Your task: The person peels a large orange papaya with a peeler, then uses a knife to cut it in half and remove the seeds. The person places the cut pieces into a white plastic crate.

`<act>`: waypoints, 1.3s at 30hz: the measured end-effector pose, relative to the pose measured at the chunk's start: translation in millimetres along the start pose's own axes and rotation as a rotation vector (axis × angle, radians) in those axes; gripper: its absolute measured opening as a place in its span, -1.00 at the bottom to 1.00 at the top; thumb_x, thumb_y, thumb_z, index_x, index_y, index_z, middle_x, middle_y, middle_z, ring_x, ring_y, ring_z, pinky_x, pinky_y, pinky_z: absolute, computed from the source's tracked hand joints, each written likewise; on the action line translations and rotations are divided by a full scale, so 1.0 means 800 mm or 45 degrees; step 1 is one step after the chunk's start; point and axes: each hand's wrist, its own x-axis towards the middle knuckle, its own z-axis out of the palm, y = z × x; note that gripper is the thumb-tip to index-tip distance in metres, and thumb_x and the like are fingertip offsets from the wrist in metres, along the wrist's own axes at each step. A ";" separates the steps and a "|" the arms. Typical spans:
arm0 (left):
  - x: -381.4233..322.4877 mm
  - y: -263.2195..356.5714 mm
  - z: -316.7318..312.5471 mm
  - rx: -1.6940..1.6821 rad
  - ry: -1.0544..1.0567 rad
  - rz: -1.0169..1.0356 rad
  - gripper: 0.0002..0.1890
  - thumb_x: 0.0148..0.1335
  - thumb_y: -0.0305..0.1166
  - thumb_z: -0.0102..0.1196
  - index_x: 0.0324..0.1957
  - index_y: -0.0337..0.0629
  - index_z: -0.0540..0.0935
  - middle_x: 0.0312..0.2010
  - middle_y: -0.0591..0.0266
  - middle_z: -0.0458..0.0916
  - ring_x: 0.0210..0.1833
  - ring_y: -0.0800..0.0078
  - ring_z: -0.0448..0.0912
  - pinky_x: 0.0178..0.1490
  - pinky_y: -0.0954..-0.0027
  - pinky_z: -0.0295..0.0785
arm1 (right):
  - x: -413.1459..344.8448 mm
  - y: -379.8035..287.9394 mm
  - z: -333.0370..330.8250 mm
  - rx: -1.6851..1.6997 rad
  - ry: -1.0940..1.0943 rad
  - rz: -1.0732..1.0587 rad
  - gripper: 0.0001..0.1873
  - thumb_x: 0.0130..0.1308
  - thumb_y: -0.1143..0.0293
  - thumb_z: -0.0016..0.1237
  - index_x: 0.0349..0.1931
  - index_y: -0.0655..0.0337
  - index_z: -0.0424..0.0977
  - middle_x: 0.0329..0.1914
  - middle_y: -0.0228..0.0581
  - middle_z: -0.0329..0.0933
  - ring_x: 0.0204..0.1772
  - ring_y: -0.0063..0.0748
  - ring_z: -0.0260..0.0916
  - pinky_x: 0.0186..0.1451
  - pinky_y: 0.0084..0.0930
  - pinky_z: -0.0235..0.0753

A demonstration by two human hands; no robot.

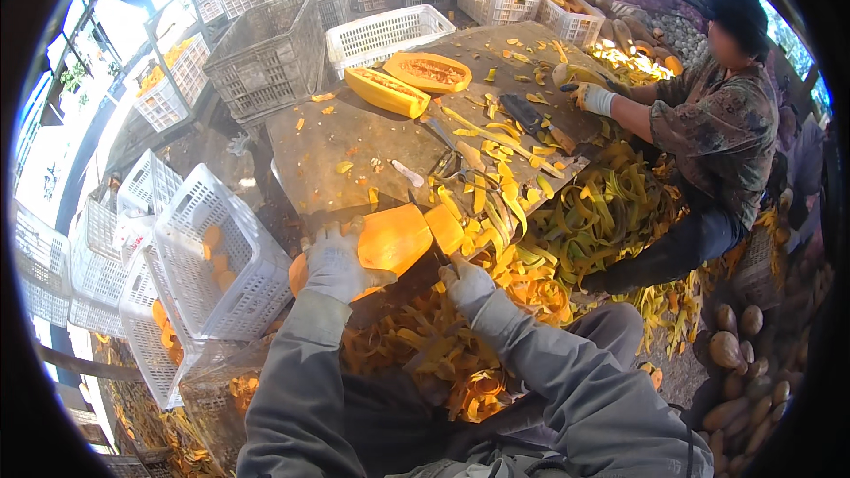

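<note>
My gloved left hand (337, 264) grips a peeled orange squash (394, 239) at the near edge of the wooden board (332, 166). In my gloved right hand (467, 284) is a knife, whose dark blade (436, 253) stands between the large squash and a smaller cut piece (444, 228) on its right. Two squash halves lie further back, one showing its seeds (428, 73), the other (386, 93) tilted beside it. A cleaver (522, 114), scissors-like tools, a pale-handled tool (406, 173) and peel strips (505, 139) lie on the board.
White plastic crates (219, 259) holding orange pieces stand at the left. More crates (388, 33) line the back. A co-worker (714, 106) in gloves handles a squash at the right. Peelings (604, 212) heap below the board; unpeeled squashes (727, 348) lie at the lower right.
</note>
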 end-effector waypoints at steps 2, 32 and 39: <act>-0.004 -0.010 0.002 -0.017 0.014 0.010 0.29 -0.33 0.33 0.52 0.48 -0.05 0.31 0.35 -0.13 0.40 0.46 -0.05 0.31 0.53 -0.22 0.07 | -0.011 -0.004 -0.006 0.029 -0.041 -0.032 -0.46 0.51 0.12 -0.08 0.29 0.36 0.41 -0.07 0.30 0.63 0.06 0.21 0.61 0.10 -0.12 0.56; 0.020 0.219 0.056 0.343 0.258 0.457 0.02 -0.15 -0.06 0.52 0.39 -0.17 0.36 0.38 -0.16 0.29 0.47 -0.13 0.22 0.37 -0.09 0.23 | -0.011 0.072 -0.028 1.833 0.316 0.143 -0.59 0.49 0.38 0.01 0.26 0.38 0.45 -0.28 -0.49 0.55 -0.24 -0.68 0.44 -0.20 -0.68 0.43; 0.069 0.236 0.076 0.503 0.240 0.293 -0.22 -0.13 -0.14 0.47 0.23 -0.07 0.57 0.21 -0.22 0.46 0.25 -0.08 0.41 0.07 0.04 0.36 | -0.012 0.078 -0.046 1.811 0.292 0.331 -0.62 0.50 0.38 0.01 0.24 0.35 0.48 -0.32 -0.55 0.49 -0.31 -0.76 0.31 -0.24 -0.75 0.34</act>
